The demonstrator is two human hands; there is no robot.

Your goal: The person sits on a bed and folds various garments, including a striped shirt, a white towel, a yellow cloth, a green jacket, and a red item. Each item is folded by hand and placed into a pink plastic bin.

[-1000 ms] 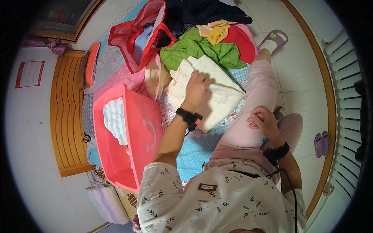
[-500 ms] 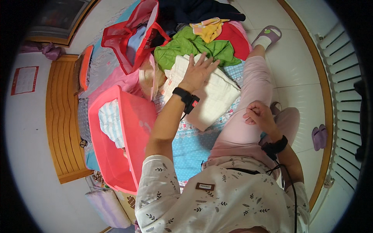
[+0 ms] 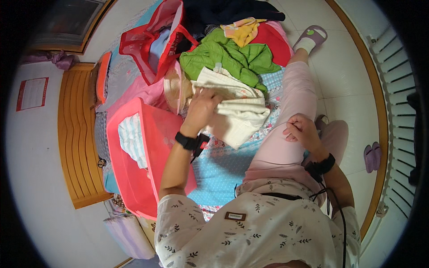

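Note:
A cream-white cloth garment (image 3: pixel 239 127) lies on the bed, its upper part lifted and folded back over itself. My left hand (image 3: pixel 204 108) is closed on the left side of this fold, with the fingertips partly hidden. Resting on my pink-trousered thigh, my right hand (image 3: pixel 302 132) has its fingers loosely curled and nothing in them. A green jacket (image 3: pixel 219 56) lies crumpled just beyond the white garment. To the left of my left forearm stands a pink plastic tub (image 3: pixel 172 138) with a striped blue-and-white cloth (image 3: pixel 131 138) inside.
A red mesh-sided bag (image 3: pixel 134 44) holding clothes stands at the far left. Beyond the jacket are a yellow cloth (image 3: pixel 243 31), a red garment (image 3: pixel 275 44) and dark clothing (image 3: pixel 232 11). A radiator (image 3: pixel 400 120) lines the right wall, near purple slippers (image 3: pixel 372 157) on the floor.
My left hand was spread flat on the white garment; it has moved back and left and taken hold, folding the far part toward me. My right hand stays on my thigh.

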